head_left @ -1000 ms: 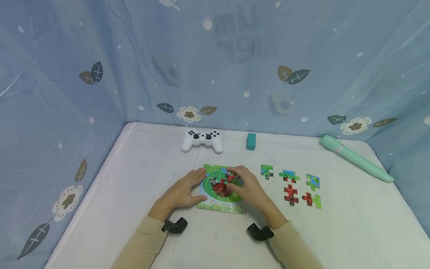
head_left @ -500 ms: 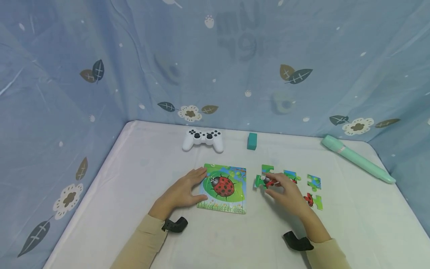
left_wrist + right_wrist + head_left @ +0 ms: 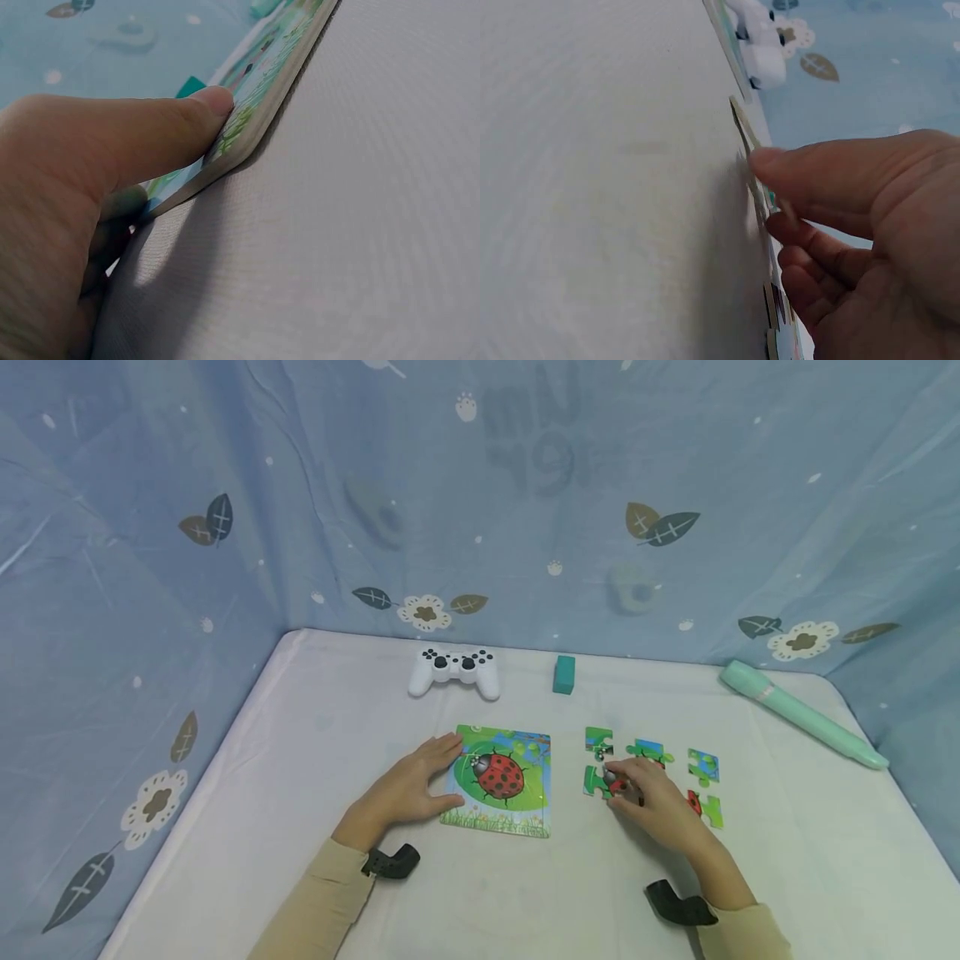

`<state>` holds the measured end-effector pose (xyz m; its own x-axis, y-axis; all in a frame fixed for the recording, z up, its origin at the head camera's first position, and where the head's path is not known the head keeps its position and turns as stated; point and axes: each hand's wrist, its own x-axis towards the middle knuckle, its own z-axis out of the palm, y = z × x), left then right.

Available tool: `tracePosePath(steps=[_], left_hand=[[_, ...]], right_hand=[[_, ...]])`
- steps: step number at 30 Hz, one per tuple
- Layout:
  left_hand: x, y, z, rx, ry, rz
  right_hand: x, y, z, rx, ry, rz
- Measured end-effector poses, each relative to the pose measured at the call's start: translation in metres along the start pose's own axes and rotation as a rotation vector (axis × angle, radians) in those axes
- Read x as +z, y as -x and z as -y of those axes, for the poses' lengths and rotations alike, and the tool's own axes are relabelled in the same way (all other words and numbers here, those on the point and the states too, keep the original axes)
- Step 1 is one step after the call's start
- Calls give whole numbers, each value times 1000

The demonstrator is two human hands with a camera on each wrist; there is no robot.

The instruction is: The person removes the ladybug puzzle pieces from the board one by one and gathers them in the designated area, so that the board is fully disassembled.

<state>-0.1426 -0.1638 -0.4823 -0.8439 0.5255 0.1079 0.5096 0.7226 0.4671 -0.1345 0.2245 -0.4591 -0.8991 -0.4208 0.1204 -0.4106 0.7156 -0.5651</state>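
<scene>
A square ladybug puzzle board [image 3: 498, 777] lies flat on the white table. My left hand [image 3: 411, 785] rests along its left side, fingers extended; in the left wrist view the thumb [image 3: 180, 127] lies on top of the board near a corner. Right of the board, my right hand [image 3: 663, 806] pinches a green, red and black jigsaw puzzle piece [image 3: 595, 781] between thumb and fingers, low over the table. Just beyond it lies a corner puzzle piece [image 3: 599, 740]. More loose pieces lie around that hand, some partly hidden by it.
Behind the board lies a white game controller [image 3: 454, 673], with a teal block [image 3: 564, 675] to its right. A mint-green, pen-shaped object [image 3: 802, 714] lies at the far right. A blue patterned cloth [image 3: 480, 510] hangs behind the table.
My right hand has moved from over the board to the right, taking the puzzle piece with it, and now holds it lower and closer to the loose pieces. The left hand has stayed put.
</scene>
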Motion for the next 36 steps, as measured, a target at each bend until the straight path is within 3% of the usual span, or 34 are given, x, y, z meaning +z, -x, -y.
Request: tracePosePath(steps=[10,22,26,31,36], left_hand=[[-4,-2,-1,-4,10,11],[-4,-3,-3,-16,31,16],[-4,-2,-3,-19,39,16],[-4,-1,-3,-20,61,-5],[-2,-2,-7,13,56,7]], right_hand=[[3,1,-2,-48,24,-17],[2,3,1,-20,-9,-30],[4,3,6,-30,-32,-48],[9,2,15,-31,-65,-16],[15,0,28,-55,-103,6]])
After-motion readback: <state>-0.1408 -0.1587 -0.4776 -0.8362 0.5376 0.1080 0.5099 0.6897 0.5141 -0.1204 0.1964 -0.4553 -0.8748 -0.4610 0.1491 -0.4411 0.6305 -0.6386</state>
